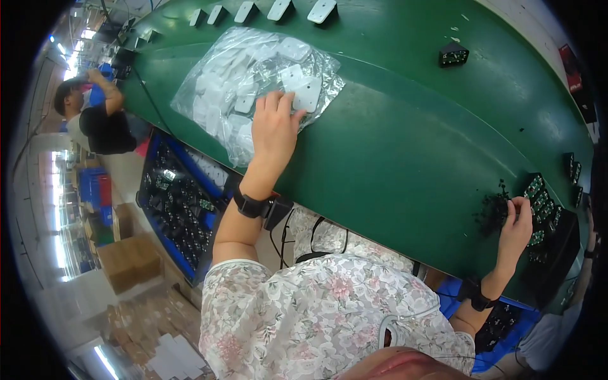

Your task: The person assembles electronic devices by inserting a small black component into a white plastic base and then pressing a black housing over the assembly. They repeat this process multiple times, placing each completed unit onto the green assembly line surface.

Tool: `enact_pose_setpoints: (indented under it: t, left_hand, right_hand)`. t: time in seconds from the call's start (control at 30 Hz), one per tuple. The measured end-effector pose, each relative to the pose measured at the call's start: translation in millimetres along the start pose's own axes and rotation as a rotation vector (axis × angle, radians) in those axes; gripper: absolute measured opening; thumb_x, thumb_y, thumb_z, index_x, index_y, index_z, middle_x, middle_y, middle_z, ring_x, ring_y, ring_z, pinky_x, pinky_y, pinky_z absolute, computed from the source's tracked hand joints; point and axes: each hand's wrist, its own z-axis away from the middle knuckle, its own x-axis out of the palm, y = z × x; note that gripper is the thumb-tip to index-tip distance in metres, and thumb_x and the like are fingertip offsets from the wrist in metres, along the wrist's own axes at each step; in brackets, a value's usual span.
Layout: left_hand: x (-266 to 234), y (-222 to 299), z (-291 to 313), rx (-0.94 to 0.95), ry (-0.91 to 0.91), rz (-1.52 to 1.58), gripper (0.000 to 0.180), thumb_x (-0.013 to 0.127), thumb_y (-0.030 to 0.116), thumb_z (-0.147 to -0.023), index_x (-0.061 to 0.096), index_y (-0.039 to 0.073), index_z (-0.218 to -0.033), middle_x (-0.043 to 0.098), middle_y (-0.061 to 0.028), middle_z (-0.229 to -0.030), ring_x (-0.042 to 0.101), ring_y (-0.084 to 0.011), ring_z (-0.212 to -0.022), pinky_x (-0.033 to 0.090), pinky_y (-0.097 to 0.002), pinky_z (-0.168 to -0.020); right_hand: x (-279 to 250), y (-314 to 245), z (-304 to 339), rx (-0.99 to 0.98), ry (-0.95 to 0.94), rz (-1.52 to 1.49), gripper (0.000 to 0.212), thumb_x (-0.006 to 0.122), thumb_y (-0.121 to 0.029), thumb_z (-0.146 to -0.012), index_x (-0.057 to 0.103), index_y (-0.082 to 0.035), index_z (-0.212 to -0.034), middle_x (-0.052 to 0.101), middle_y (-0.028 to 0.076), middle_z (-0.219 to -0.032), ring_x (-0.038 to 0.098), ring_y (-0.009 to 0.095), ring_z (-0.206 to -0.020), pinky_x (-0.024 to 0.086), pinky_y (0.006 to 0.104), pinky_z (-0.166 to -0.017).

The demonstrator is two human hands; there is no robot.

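Observation:
My left hand (276, 130) is over a clear plastic bag (218, 69) full of white plates. Its thumb and fingers close on the lower left corner of a white plate (308, 95) with small dark holes, which lies at the bag's right side. Far to the right, my right hand (517, 228) is at the edge of a pile of small black parts (489, 214). Its thumb and fingertips are pinched together; whatever sits between them is too small to make out. Beside that hand stand several black housings with green circuit boards (541, 201).
A row of black housings with white tops (245, 11) lines the far side of the green table (392, 145). One black housing (453, 55) stands alone at the far right. A blue-rimmed bin (174, 202) of black parts is at the left, near another person (101, 117).

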Motion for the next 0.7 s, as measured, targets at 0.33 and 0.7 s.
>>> enact_pose_setpoints:
  t: [0.33, 0.7]
  left_hand:
    - [37.7, 7.7, -44.9, 0.042, -0.083, -0.275, 0.043, 0.077, 0.041, -0.067, 0.058, 0.004, -0.081, 0.054, -0.0116, -0.085, 0.053, -0.0290, -0.085, 0.044, -0.0401, -0.068]
    - [9.7, -4.7, -40.1, 0.031, -0.292, -0.254, 0.043, 0.056, 0.011, -0.084, 0.047, 0.000, -0.124, 0.058, -0.0186, -0.089, 0.058, -0.0368, -0.086, 0.049, -0.0443, -0.071]
  right_hand:
    - [6.3, 12.0, -0.6, -0.086, 0.026, -0.126, 0.014, 0.064, -0.005, -0.086, 0.061, -0.002, -0.099, 0.057, 0.009, -0.082, 0.057, 0.017, -0.073, 0.046, 0.0292, -0.067]
    - [26.3, 27.0, -131.6, -0.309, 0.143, 0.152, 0.027, 0.059, -0.001, -0.084, 0.059, -0.006, -0.111, 0.059, 0.012, -0.098, 0.059, 0.032, -0.091, 0.047, 0.0383, -0.078]
